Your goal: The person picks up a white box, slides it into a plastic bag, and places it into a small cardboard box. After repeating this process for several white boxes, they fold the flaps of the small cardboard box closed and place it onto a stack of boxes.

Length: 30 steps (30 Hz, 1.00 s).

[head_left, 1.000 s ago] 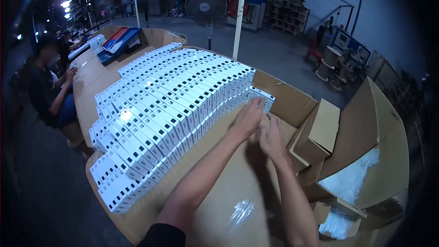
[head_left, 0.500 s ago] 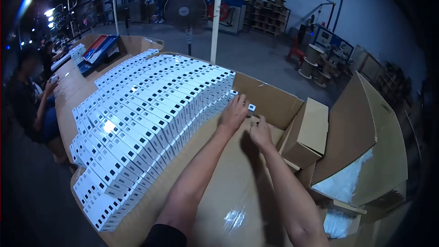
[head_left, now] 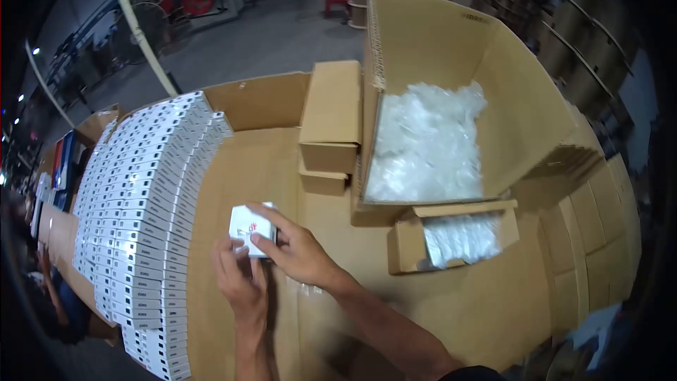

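Observation:
A small white carton (head_left: 248,224) with a red mark on its face is held between both hands above the cardboard-covered table (head_left: 240,162). My left hand (head_left: 240,286) grips it from below. My right hand (head_left: 296,250) closes over its right side and top. To the left lies a large block of several rows of identical white cartons (head_left: 141,197) with black labels, stacked tightly along the table.
A big open cardboard box (head_left: 515,99) holding clear plastic bags (head_left: 427,141) stands at the right. A smaller open box (head_left: 405,243) with bags sits in front of it. Two closed brown boxes (head_left: 330,116) are stacked behind my hands. A seated person (head_left: 60,296) is at far left.
Both hands have left the end of the carton rows and drawn back toward me holding one white carton. The view has swung right and down toward the open boxes.

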### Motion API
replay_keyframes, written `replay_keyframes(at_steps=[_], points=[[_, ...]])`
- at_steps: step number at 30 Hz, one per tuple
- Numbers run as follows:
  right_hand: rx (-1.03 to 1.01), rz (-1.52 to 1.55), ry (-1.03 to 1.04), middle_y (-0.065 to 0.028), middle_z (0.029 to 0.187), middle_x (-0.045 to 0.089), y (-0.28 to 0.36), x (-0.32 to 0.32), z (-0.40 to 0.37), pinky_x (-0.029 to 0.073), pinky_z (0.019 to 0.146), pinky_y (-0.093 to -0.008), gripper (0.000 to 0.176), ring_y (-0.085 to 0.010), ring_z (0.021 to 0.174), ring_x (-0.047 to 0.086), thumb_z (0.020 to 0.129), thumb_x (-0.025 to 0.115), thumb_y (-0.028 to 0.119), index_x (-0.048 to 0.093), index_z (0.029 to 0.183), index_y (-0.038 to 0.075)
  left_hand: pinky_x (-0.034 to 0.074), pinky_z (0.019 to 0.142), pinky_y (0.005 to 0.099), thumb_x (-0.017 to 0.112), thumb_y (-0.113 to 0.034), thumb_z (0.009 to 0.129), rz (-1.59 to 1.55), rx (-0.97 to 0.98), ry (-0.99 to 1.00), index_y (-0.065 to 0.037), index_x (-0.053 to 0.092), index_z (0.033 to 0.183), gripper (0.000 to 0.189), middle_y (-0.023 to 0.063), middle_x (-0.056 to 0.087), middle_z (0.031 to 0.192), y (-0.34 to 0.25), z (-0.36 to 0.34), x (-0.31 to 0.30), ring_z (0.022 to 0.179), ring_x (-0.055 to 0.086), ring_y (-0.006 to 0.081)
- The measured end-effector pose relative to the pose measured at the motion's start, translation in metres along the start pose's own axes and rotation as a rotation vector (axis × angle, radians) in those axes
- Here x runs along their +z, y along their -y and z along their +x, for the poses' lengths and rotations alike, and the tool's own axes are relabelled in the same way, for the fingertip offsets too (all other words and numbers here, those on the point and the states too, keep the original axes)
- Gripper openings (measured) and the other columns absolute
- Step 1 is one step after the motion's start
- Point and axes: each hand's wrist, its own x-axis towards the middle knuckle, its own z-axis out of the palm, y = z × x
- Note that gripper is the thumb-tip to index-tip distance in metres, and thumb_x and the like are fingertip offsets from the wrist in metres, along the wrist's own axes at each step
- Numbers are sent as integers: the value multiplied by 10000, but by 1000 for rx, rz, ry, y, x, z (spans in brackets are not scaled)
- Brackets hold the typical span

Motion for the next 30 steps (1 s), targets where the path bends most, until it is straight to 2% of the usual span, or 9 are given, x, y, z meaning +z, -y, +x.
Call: replay_keyframes(at_steps=[2,4,6,13,18,19,22,26,30], points=[[89,92,169,-86,1276,624,14,-18,-43,539,910,-273,421,-125,1109,617,1072,576,121,529,1488,74,554,844,452,731,133,774,52,135,-39,38,559,969,277,180,585,1111,-29,-33,-12,1148,614,413],[200,-32,207,-100,1071,740,48,-44,-74,541,805,-329,238,-154,878,662,1027,600,129,692,1235,56,548,872,446,803,135,688,-13,99,6,0,542,882,352,171,603,1134,-57,-61,-17,1157,624,378],[181,-52,231,-86,1008,747,64,-64,-105,531,775,-323,208,-163,812,656,1013,598,108,714,1178,55,551,877,450,843,114,676,-48,150,105,-4,559,893,377,169,596,1155,-84,-73,-24,1166,620,379],[103,-351,133,-130,1010,714,157,-152,-180,531,870,-368,189,-277,968,674,972,627,41,759,1101,82,546,828,400,806,-89,817,-254,308,382,-22,654,994,242,168,655,1051,-177,-42,-38,963,664,317],[-169,-765,-317,-177,983,666,202,-224,-194,513,800,-369,292,-274,817,611,906,597,-20,797,1063,125,533,771,399,756,-62,857,-354,372,398,44,652,967,184,147,677,879,-233,48,37,854,679,304],[-42,-947,-424,-189,964,645,223,-224,-190,519,812,-393,298,-305,859,636,903,585,-26,804,1050,111,537,786,408,768,-86,859,-318,465,452,49,661,990,217,164,693,909,-237,69,65,877,685,328],[-300,-983,-514,-228,974,649,220,-248,-157,520,881,-435,282,-381,965,660,905,573,-21,790,1072,46,546,850,443,797,-145,857,-173,610,569,48,691,1057,297,220,723,1014,-229,118,175,949,689,401],[-231,-1066,-593,-264,1022,673,211,-269,-107,508,932,-454,300,-399,1002,658,912,573,-3,780,1124,38,546,886,457,806,-158,852,-53,644,624,41,702,1069,312,233,728,1026,-206,144,289,984,697,400],[-152,-1132,-574,-292,1181,652,187,-301,-64,485,1027,-468,356,-420,1140,623,866,704,46,727,1216,-15,555,855,449,809,-179,859,-114,517,903,31,718,1011,274,218,750,996,-207,160,296,951,718,392]])
